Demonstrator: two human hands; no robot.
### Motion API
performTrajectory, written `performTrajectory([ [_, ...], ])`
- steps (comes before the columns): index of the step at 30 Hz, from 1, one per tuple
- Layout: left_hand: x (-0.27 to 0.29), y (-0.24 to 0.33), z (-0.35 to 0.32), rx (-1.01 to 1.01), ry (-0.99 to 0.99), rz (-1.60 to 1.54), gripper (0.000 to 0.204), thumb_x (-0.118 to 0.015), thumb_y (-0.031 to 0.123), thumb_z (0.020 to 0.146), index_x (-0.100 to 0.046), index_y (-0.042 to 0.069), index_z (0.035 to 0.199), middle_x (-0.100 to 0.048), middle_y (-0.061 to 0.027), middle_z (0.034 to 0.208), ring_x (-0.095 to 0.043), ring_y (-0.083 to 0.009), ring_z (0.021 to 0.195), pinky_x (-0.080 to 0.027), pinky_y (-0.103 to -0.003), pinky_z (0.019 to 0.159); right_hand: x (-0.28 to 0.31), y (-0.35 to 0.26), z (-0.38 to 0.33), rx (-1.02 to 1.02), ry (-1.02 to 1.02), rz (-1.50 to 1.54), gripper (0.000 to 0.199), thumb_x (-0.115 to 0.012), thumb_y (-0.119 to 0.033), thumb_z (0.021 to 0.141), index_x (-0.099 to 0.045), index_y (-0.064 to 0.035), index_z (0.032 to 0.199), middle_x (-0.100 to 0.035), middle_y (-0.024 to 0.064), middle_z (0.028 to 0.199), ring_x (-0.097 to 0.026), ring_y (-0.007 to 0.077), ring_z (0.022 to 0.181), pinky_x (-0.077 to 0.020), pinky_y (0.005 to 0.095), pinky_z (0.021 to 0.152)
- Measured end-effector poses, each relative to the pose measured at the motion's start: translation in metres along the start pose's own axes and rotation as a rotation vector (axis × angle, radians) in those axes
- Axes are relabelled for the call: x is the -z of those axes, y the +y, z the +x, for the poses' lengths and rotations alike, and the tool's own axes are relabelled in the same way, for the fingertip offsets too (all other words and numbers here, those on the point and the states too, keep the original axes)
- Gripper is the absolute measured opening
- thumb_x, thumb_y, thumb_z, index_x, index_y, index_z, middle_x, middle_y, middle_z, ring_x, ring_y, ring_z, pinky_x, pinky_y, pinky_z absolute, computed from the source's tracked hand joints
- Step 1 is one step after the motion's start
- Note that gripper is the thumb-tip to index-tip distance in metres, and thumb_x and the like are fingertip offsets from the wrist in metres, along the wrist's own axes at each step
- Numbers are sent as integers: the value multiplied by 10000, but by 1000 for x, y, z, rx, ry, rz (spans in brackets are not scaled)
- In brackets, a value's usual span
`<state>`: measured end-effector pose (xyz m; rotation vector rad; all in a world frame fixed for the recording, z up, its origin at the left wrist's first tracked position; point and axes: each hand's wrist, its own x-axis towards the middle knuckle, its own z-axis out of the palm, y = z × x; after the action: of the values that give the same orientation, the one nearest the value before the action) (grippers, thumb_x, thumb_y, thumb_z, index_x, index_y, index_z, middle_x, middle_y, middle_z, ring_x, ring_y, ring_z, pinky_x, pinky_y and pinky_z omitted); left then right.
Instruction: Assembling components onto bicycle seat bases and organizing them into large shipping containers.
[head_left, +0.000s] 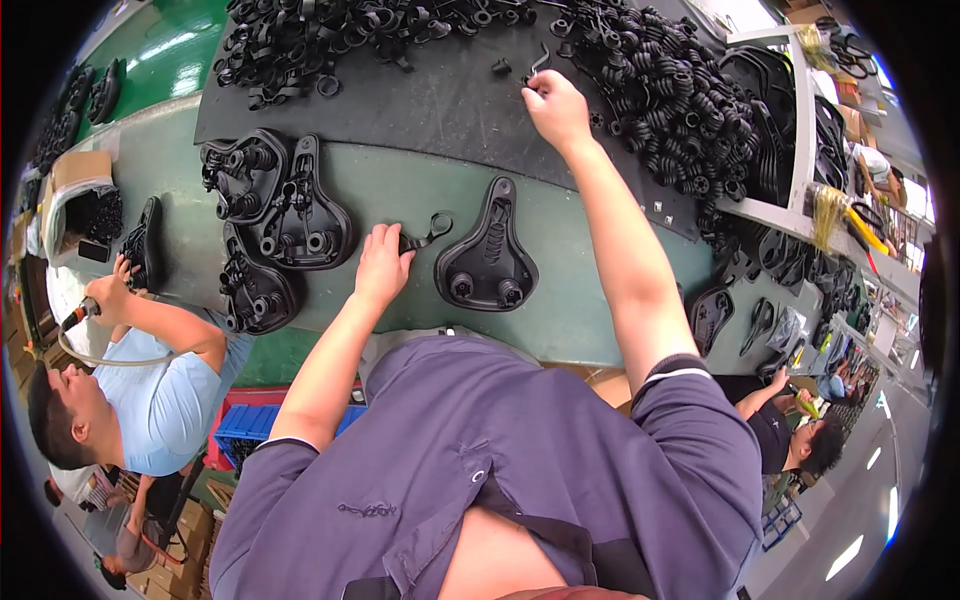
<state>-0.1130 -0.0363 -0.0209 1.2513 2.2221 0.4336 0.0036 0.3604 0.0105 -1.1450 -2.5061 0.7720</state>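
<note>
On the green bench, my left hand point(383, 265) has its fingers closed at the end of a black ring-ended strap clamp point(432, 232). Just right of it, a black bicycle saddle point(490, 262) lies underside up with its narrow nose pointing away from me. My right hand point(558, 108) reaches far forward over a dark mat point(440, 110), its fingers pinched together. At those fingertips is a small bent metal piece point(541, 60); whether the fingers grip it or something smaller is hidden. A small black part point(501, 67) lies left of the fingertips.
Saddles with fitted springs point(305, 215) cluster left of my left hand. Piles of black clamps point(330, 45) and coil springs point(680, 110) cover the mat's far side. A grey metal rack point(800, 130) stands right. Co-workers sit left point(150, 400) and right point(785, 425).
</note>
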Motion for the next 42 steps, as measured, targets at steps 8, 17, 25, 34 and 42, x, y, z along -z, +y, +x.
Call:
performTrajectory([
  [8,17,30,-4,43,82,-211,502,-833,232,858,-625,11,1258,-642,-192,1204,-656,-387,1113,-543,-457,963,47,46,-261,-616,195,1248,239,-710,-133,1003,-694,14,1190,-698,54,874,-647,141,703,-506,295,624],
  [17,9,91,-34,-499,-177,51,507,-805,249,883,-595,88,1316,-620,-104,1273,-682,-365,1096,-570,-485,924,35,69,-379,-299,306,-318,554,-770,-363,953,-618,-28,1367,-693,128,1275,-683,304,1175,-536,450,983],
  [25,3,91,-51,-572,-200,203,503,-809,230,874,-592,97,1308,-597,-108,1243,-684,-353,1083,-575,-479,926,22,52,-364,-367,-66,-444,1025,-828,-446,861,-273,-23,1613,-408,248,1554,-629,413,1248,-509,509,1026],
  [34,-1,81,-57,-502,-123,-7,503,-812,147,850,-626,97,1315,-619,-99,1303,-669,-356,1147,-569,-459,952,70,-30,-271,-729,-198,897,313,-770,-381,931,-709,-75,897,-618,-1,706,-516,94,534,-403,285,453],
  [42,2,87,-37,-426,-195,-177,466,-821,42,788,-677,76,1230,-697,-102,1198,-714,-341,1044,-589,-426,903,38,-72,-206,-654,-343,358,532,-803,-496,791,-713,17,676,-684,105,615,-680,191,582,-546,353,593],
])
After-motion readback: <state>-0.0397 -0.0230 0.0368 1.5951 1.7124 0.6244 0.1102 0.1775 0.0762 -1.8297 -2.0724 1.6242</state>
